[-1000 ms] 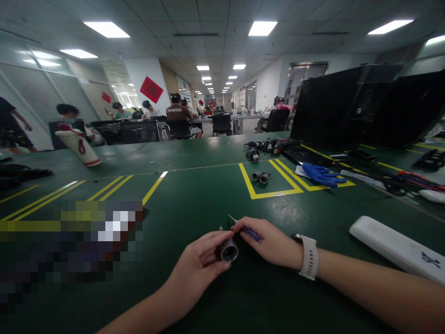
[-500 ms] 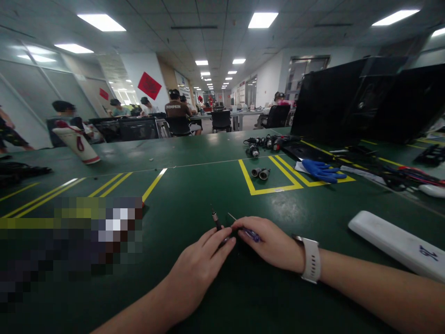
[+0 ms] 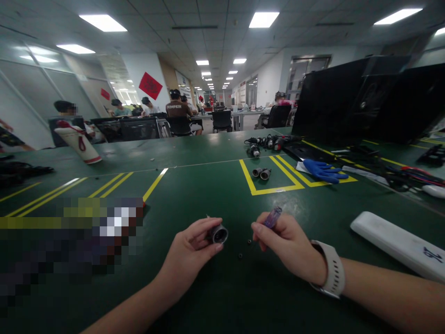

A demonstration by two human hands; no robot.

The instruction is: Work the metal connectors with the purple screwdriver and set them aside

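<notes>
My left hand (image 3: 194, 246) is closed around a round metal connector (image 3: 219, 234), its hollow end turned toward me. A thin tip shows just behind the fingers. Pinched in my right hand (image 3: 287, 243) is a small screwdriver (image 3: 273, 217) with a see-through purple handle, which points up and away. Its shaft is mostly hidden by the fingers. Two tiny dark pieces lie on the green table (image 3: 194, 185) between my hands: a small screw-like part (image 3: 249, 241) beside the right fingertips and a dark ring-like part (image 3: 240, 256) nearer to me.
Two metal connector shells (image 3: 261, 173) lie inside a yellow-taped square ahead. Further back are more connectors (image 3: 255, 150); a blue glove (image 3: 321, 170) rests right of them. A long white case (image 3: 396, 243) sits at right, a white cup-like container (image 3: 79, 144) leans at far left. People sit in the background.
My hands have moved apart, the right one to the right. The connector has turned so its hollow end faces me. The screwdriver's handle now points up, and two tiny parts on the table have come into view.
</notes>
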